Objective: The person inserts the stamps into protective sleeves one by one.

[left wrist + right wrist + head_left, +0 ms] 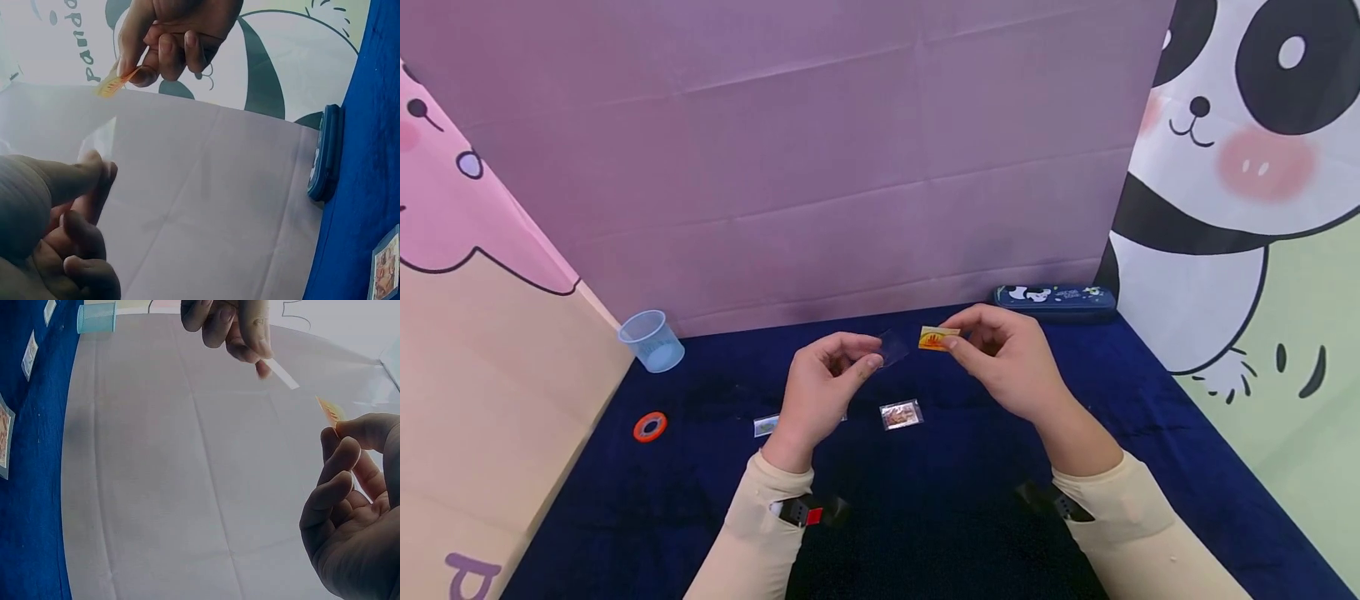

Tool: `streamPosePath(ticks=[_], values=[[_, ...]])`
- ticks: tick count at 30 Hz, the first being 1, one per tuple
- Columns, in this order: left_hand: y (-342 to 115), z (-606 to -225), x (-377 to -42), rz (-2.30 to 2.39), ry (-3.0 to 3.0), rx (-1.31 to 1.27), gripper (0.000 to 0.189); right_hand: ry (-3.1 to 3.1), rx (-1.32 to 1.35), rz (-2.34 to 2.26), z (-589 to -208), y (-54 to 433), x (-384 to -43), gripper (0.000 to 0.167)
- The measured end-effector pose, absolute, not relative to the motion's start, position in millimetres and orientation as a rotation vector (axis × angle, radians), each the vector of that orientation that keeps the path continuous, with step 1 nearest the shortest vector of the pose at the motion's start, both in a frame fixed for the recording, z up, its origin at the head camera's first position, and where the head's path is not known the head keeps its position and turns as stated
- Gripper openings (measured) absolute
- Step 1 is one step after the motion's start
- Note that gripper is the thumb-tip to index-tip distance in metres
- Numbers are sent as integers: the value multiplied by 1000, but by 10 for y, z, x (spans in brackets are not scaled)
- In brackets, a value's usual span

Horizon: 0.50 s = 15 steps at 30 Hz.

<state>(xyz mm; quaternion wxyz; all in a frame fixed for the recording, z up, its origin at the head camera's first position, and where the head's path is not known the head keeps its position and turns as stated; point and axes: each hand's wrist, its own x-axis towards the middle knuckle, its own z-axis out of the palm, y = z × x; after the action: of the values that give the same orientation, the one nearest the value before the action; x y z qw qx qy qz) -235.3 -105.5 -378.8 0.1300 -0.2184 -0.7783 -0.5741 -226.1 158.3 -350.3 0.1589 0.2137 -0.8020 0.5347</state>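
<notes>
Between thumb and forefinger my left hand (pixel 827 383) pinches a small clear plastic sleeve (pixel 892 348), which looks pale and translucent in the left wrist view. A small yellow card (pixel 934 337) with an orange-red print is pinched by my right hand (pixel 1011 358). Card and sleeve are held up over the table, a short gap apart. Below them on the dark blue cloth lies a sleeved picture card (pixel 901 414). Another small card (pixel 766 426) lies beside my left wrist, and a further one there is mostly hidden by that hand in the head view.
A translucent blue cup (pixel 653 341) stands at the back left, with an orange tape roll (pixel 650 427) in front of it. Against the back wall at the right lies a dark blue pencil case (pixel 1055 303). Printed cloth walls enclose the table on three sides.
</notes>
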Motion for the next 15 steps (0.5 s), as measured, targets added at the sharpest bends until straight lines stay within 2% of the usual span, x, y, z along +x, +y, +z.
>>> streamPosePath(ticks=[4,15], values=[[-1060,-3788,-2359,-1694,-2226,-582,8,-2285,627,1534,-3487,1578,-2245,12],[-1063,-3762,-2335,-1673,-2284,-552,10,-2269,655,1529,-3504,1551,-2254,11]])
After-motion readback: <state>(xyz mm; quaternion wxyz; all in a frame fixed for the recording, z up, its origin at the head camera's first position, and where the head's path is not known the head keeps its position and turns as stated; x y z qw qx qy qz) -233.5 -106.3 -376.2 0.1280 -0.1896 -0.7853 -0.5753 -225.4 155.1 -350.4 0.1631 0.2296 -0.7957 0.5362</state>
